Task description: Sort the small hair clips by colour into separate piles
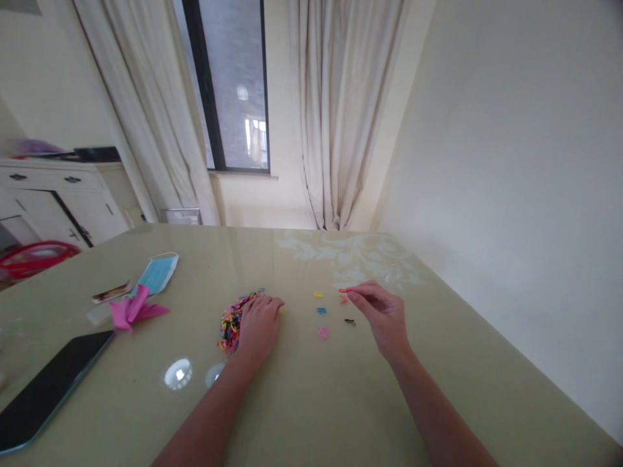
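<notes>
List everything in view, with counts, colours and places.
Table: one, beige-green, foreground
Band pile: one, multicoloured, left of centre
Band clusters: five, yellow, blue, pink, orange, black, right of pile
Red band: one, red, near orange cluster
Face mask: one, blue, table's far left
Folded item: one, pink, beside mask
Flat strip: one, brownish, left of mask
Dark-screened device: one, black, table's near left
Cabinet: one, white, behind left
Clutter: unclear, purple-black, atop cabinet
Window: one, dark-framed, rear
Curtains: two, cream, flanking window
Left hand: one, bare, over pile
Right hand: one, bare, fingers holding red band
</notes>
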Action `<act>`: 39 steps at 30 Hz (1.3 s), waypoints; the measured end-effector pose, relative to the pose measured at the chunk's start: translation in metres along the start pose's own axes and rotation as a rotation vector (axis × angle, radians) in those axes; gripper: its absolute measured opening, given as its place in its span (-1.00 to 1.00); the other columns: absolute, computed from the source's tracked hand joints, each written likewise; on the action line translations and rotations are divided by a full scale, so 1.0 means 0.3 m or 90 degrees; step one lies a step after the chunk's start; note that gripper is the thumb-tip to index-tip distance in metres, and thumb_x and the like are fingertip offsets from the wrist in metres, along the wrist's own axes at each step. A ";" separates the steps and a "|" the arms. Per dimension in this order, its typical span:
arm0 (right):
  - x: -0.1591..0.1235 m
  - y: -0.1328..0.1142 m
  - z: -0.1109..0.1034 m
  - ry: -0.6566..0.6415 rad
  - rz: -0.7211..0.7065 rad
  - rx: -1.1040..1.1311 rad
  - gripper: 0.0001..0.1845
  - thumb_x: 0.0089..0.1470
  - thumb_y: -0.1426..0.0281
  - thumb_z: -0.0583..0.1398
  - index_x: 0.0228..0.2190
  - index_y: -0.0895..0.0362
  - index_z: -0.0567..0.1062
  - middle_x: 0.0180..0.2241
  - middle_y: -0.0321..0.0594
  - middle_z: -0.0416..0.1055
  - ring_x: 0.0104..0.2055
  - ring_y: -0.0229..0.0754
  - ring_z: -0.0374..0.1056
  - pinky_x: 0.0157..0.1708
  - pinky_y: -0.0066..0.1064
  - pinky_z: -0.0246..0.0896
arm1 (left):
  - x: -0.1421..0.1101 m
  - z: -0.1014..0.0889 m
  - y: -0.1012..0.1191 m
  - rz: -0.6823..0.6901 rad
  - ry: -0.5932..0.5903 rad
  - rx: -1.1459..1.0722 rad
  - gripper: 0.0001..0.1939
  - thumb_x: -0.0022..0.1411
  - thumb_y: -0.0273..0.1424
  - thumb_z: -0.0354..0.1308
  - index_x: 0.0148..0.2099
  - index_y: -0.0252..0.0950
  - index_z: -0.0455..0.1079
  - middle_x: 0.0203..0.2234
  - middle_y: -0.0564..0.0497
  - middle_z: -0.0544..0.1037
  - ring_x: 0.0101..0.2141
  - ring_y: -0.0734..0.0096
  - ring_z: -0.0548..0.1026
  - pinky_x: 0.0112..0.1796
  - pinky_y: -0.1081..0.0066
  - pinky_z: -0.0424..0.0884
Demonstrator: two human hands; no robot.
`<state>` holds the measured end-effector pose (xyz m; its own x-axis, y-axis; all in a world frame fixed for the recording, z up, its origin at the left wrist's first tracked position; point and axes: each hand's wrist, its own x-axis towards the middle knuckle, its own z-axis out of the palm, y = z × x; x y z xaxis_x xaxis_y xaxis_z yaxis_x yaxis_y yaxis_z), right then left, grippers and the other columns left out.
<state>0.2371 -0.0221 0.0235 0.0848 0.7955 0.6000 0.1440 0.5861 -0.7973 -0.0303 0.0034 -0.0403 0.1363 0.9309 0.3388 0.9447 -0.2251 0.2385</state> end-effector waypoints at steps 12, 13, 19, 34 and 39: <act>0.009 0.069 -0.021 0.027 0.038 -0.032 -0.89 0.13 0.26 0.43 -0.32 0.02 0.73 -0.35 -0.19 0.59 -0.33 -0.17 0.46 -0.34 -0.34 0.36 | 0.003 -0.021 -0.012 -0.012 -0.038 -0.005 -0.77 0.40 -0.41 0.11 -0.13 -0.16 0.62 -0.08 -0.09 0.68 0.07 0.02 0.54 0.22 -0.03 0.25; 0.009 0.070 -0.022 0.027 0.037 -0.035 -0.89 0.13 0.26 0.43 -0.32 0.02 0.74 -0.36 -0.20 0.59 -0.33 -0.17 0.46 -0.34 -0.34 0.36 | 0.003 -0.022 -0.010 -0.010 -0.046 -0.003 -0.77 0.41 -0.41 0.10 -0.15 -0.17 0.62 -0.10 -0.09 0.68 0.06 0.02 0.54 0.21 -0.04 0.25; 0.005 0.054 -0.018 0.031 0.036 -0.031 -0.89 0.14 0.26 0.42 -0.32 0.02 0.74 -0.36 -0.20 0.59 -0.35 -0.19 0.45 -0.36 -0.36 0.35 | 0.004 -0.017 -0.004 0.003 -0.015 0.006 -0.77 0.42 -0.43 0.09 -0.18 -0.19 0.59 -0.15 -0.10 0.69 0.01 0.05 0.56 0.22 -0.04 0.22; -0.014 0.010 0.011 0.023 0.030 0.000 -0.87 0.15 0.23 0.41 -0.33 0.01 0.73 -0.40 -0.21 0.52 -0.37 -0.18 0.37 -0.39 -0.34 0.29 | 0.024 -0.052 0.005 -0.040 0.033 -0.087 -0.80 0.46 -0.39 0.09 -0.13 -0.17 0.57 -0.17 -0.03 0.72 -0.08 0.17 0.61 0.08 0.19 0.33; -0.012 -0.003 0.004 0.013 0.010 0.029 -0.93 0.14 0.28 0.42 -0.34 0.01 0.71 -0.40 -0.23 0.49 -0.36 -0.20 0.36 -0.38 -0.36 0.28 | 0.024 -0.051 0.009 -0.036 0.038 -0.114 -0.81 0.47 -0.40 0.08 -0.14 -0.19 0.53 -0.19 -0.02 0.71 -0.10 0.19 0.61 0.06 0.21 0.33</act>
<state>0.2355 -0.0255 0.0220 0.1066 0.8020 0.5877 0.0968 0.5799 -0.8089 -0.0313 0.0050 -0.0232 0.0607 0.9260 0.3727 0.8818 -0.2247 0.4147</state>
